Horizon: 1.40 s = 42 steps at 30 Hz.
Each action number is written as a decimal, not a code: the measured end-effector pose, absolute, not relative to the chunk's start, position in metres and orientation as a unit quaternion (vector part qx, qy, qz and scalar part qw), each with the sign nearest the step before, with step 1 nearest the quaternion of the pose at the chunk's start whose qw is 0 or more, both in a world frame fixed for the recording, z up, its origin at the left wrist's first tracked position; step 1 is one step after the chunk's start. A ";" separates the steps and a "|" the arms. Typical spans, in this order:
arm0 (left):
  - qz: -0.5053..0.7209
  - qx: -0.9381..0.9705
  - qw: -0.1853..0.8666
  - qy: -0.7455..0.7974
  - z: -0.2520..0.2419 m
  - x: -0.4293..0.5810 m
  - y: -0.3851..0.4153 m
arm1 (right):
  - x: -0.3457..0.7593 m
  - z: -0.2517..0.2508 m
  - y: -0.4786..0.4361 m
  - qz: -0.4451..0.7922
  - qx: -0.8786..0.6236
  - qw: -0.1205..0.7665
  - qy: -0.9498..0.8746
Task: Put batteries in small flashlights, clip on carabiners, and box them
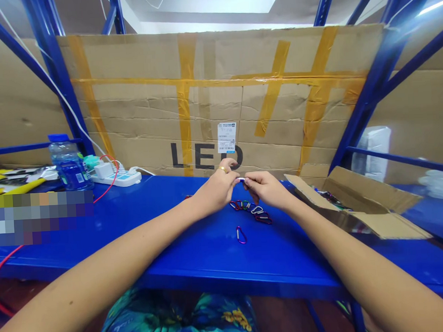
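Above the blue table, my left hand (218,188) and my right hand (266,187) meet, pinching a small carabiner (241,179) between their fingertips. It looks blue with a silver part; the fingers cover most of it. On the tabletop just below the hands lies a curved row of several carabiners in red, green and blue, ending in a silver carabiner (257,210) and a dark red carabiner (263,218). Closer to me, a purple carabiner (241,235) lies alone. Something small and red peeks out behind my left wrist.
At the right stands an open cardboard box (369,217) with small items inside. A blue-capped bottle (67,164) and a white power strip (120,178) are at the left, with a red cable. A large taped cardboard sheet (145,120) closes off the back between blue posts.
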<state>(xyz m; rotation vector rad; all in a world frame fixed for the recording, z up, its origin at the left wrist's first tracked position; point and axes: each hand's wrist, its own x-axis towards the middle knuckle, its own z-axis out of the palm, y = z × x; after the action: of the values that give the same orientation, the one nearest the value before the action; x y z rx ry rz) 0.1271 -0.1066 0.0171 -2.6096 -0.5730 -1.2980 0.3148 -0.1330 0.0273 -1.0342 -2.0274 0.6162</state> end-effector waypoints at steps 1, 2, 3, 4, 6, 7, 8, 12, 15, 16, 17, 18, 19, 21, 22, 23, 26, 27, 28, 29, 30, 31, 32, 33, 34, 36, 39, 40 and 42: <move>-0.431 -0.878 0.076 -0.195 0.018 0.127 -0.107 | 0.315 0.027 -0.133 0.227 -0.406 0.380 -0.800; -0.421 -0.882 0.067 -0.199 0.019 0.126 -0.107 | 0.315 0.027 -0.134 0.221 -0.404 0.378 -0.803; -0.406 -0.888 0.058 -0.207 0.020 0.125 -0.108 | 0.314 0.027 -0.134 0.226 -0.402 0.376 -0.804; -0.389 -0.894 0.051 -0.216 0.021 0.124 -0.108 | 0.314 0.027 -0.134 0.238 -0.399 0.373 -0.803; -0.354 -0.906 0.045 -0.227 0.021 0.122 -0.110 | 0.313 0.026 -0.134 0.275 -0.397 0.363 -0.797; -0.341 -0.911 0.048 -0.226 0.020 0.121 -0.110 | 0.313 0.026 -0.134 0.294 -0.397 0.356 -0.793; -0.332 -0.915 0.054 -0.221 0.020 0.121 -0.111 | 0.313 0.026 -0.134 0.309 -0.397 0.349 -0.791; -0.330 -0.916 0.059 -0.219 0.019 0.122 -0.115 | 0.313 0.029 -0.135 0.333 -0.400 0.336 -0.785; -0.362 -0.903 0.045 -0.225 0.019 0.125 -0.114 | 0.314 0.031 -0.135 0.304 -0.411 0.342 -0.788; -0.369 -0.901 0.045 -0.222 0.019 0.126 -0.113 | 0.315 0.032 -0.135 0.287 -0.415 0.344 -0.792; -0.368 -0.902 0.047 -0.223 0.019 0.127 -0.112 | 0.315 0.032 -0.135 0.267 -0.416 0.344 -0.798; -0.359 -0.903 0.049 -0.230 0.019 0.127 -0.110 | 0.316 0.031 -0.135 0.247 -0.416 0.342 -0.805; -0.344 -0.906 0.048 -0.242 0.019 0.127 -0.109 | 0.316 0.031 -0.134 0.229 -0.414 0.340 -0.813; -0.309 -0.909 0.038 -0.277 0.019 0.127 -0.110 | 0.317 0.029 -0.132 0.202 -0.410 0.331 -0.826; -0.296 -0.908 0.034 -0.293 0.019 0.126 -0.111 | 0.317 0.028 -0.131 0.196 -0.409 0.326 -0.829; -0.290 -0.907 0.032 -0.303 0.019 0.126 -0.112 | 0.317 0.027 -0.131 0.198 -0.410 0.323 -0.830; -0.296 -0.907 0.058 -0.294 0.018 0.125 -0.117 | 0.317 0.027 -0.131 0.261 -0.420 0.323 -0.807; -0.300 -0.908 0.073 -0.284 0.018 0.125 -0.118 | 0.317 0.027 -0.131 0.302 -0.419 0.327 -0.792; -0.302 -0.909 0.088 -0.272 0.017 0.126 -0.118 | 0.317 0.028 -0.132 0.347 -0.413 0.332 -0.773; -0.303 -0.911 0.106 -0.260 0.017 0.126 -0.119 | 0.316 0.028 -0.133 0.392 -0.405 0.338 -0.753; -0.302 -0.912 0.126 -0.248 0.016 0.127 -0.119 | 0.316 0.028 -0.134 0.433 -0.397 0.344 -0.733; -0.299 -0.913 0.147 -0.236 0.016 0.127 -0.119 | 0.315 0.029 -0.135 0.468 -0.389 0.348 -0.713; -0.294 -0.913 0.167 -0.226 0.016 0.128 -0.119 | 0.315 0.029 -0.136 0.496 -0.385 0.350 -0.695; -0.290 -0.913 0.185 -0.218 0.016 0.128 -0.119 | 0.315 0.029 -0.137 0.515 -0.383 0.352 -0.681; -0.288 -0.912 0.198 -0.213 0.016 0.128 -0.119 | 0.315 0.029 -0.138 0.528 -0.383 0.353 -0.671; -0.294 -0.910 0.205 -0.208 0.017 0.129 -0.119 | 0.315 0.030 -0.138 0.534 -0.379 0.357 -0.667; -0.317 -0.904 0.197 -0.207 0.018 0.129 -0.121 | 0.315 0.032 -0.136 0.489 -0.378 0.365 -0.696; -0.321 -0.902 0.198 -0.209 0.019 0.130 -0.122 | 0.316 0.033 -0.135 0.466 -0.381 0.364 -0.710; -0.320 -0.899 0.206 -0.216 0.018 0.131 -0.122 | 0.317 0.033 -0.133 0.431 -0.388 0.362 -0.730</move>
<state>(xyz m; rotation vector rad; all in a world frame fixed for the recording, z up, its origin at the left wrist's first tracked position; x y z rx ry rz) 0.1309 -0.1224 0.0183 -2.5061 -0.6010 -0.8931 0.3167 -0.1329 0.0325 -0.9986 -1.8796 1.1087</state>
